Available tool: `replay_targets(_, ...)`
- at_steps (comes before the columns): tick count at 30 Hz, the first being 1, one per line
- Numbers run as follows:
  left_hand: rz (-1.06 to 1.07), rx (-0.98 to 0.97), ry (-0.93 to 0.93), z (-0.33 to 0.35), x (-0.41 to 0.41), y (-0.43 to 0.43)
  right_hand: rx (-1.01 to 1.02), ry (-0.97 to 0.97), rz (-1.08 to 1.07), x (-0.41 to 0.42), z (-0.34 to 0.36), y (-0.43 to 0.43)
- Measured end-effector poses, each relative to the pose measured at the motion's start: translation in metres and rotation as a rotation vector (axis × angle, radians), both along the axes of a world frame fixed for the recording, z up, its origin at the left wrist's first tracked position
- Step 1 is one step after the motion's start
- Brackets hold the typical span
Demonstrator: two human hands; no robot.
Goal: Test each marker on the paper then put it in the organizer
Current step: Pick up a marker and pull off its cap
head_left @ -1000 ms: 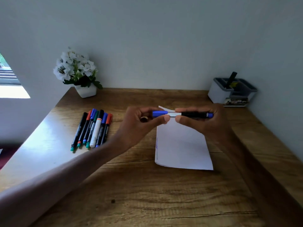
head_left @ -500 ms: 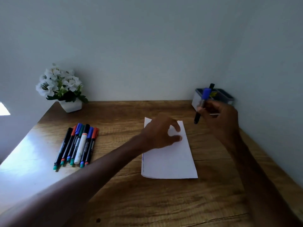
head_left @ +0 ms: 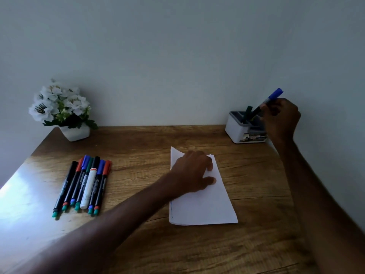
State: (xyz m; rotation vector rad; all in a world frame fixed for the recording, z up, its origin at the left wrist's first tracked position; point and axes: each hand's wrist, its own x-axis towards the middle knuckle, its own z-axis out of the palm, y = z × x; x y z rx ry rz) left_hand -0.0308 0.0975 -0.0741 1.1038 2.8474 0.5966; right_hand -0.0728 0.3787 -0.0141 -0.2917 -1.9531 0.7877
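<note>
Desk [head_left: 138,244] broad. Paper [head_left: 205,204] flat at centre, thin, apt to slide. Left hand [head_left: 194,172] rests on it, fingers relaxed, gripping nothing. Organizer [head_left: 235,128] at far right corner. Right hand [head_left: 282,117] raised beside it, arm stretched, fingers pinching blue-capped marker [head_left: 275,94] mid-barrel, cap up, lower end angled into compartment. Marker likely light, stiff, smooth: barrel pinch suits.

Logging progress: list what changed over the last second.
The left hand let go of the blue-capped marker and came down onto the paper. The right hand kept its grip and carried the marker right and back, to the organizer. The row of markers and flower pot stayed put.
</note>
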Motion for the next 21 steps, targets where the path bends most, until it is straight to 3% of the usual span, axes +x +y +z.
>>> replay_targets(21, -0.013, 0.008, 0.004, -0.004, -0.003, 0.002, 0.101, -0.169, 0.044, -0.005, -0.026, -0.011)
